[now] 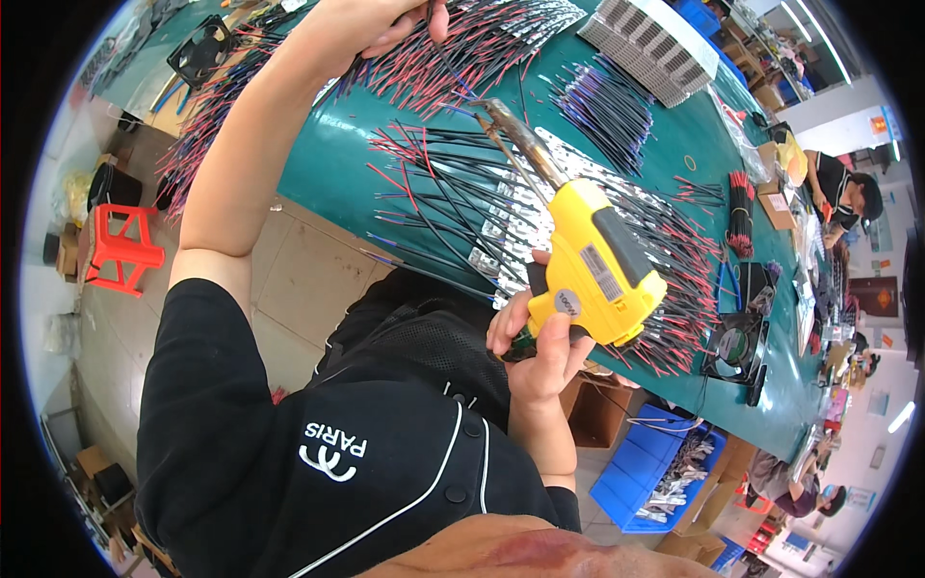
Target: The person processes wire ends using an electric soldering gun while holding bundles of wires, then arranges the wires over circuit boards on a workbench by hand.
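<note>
My right hand is wrapped round the handle of a yellow soldering gun with a dark grip panel. Its metal barrel points up and left, away from me. At the top of the view my left hand pinches a thin dark wire, whose lower end reaches down to the barrel's tip. Whether wire and tip touch, I cannot tell. Beneath the gun lie rows of black and red wires on white strips. More red and black wires are heaped beside my left hand.
The green table carries stacked pale parts, a purple-tipped wire bundle and a black fan. Below its right edge sits a blue bin of metal parts. A red stool stands left. Other people work at far right.
</note>
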Motion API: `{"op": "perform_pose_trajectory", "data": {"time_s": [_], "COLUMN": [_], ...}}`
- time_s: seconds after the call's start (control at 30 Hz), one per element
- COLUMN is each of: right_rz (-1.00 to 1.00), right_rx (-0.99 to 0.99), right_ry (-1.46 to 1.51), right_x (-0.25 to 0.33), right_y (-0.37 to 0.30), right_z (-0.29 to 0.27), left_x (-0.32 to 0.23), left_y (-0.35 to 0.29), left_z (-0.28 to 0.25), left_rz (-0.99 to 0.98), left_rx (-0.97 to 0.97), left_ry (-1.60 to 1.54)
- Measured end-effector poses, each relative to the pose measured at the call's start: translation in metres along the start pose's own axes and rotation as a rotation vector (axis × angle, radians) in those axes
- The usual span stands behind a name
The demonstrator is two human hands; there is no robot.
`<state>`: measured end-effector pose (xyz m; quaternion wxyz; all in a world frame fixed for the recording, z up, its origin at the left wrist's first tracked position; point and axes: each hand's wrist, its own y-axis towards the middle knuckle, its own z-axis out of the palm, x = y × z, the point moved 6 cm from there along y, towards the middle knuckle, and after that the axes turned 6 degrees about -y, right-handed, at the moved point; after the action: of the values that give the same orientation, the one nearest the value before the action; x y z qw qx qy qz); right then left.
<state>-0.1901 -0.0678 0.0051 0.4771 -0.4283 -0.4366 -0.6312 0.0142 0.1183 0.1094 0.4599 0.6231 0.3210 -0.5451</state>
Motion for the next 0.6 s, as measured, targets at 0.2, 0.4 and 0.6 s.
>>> {"op": "perform_pose_trajectory", "data": {"time_s": [0.2,0.4,0.6], "right_rz": [-0.075,-0.199,-0.074], "right_rx": [-0.078,-0.182,-0.065], "right_ry": [0.139,0.022,0.018], "right_x": [0.011,0.011,-0.008], "right_y": [0.006,0.030,0.054], "right_z": [-0.020,-0.034,0.006], "left_x": [-0.008,-0.015,-0.007], "left_y": [-0.025,-0.112,-0.139], "left_z": [0.013,0.074,0.111], "left_rz": [0.287,0.741,0.693], "left_rx": [0.004,0.167,0.208], "left_ry": [0.163,0.281,0.299]}}
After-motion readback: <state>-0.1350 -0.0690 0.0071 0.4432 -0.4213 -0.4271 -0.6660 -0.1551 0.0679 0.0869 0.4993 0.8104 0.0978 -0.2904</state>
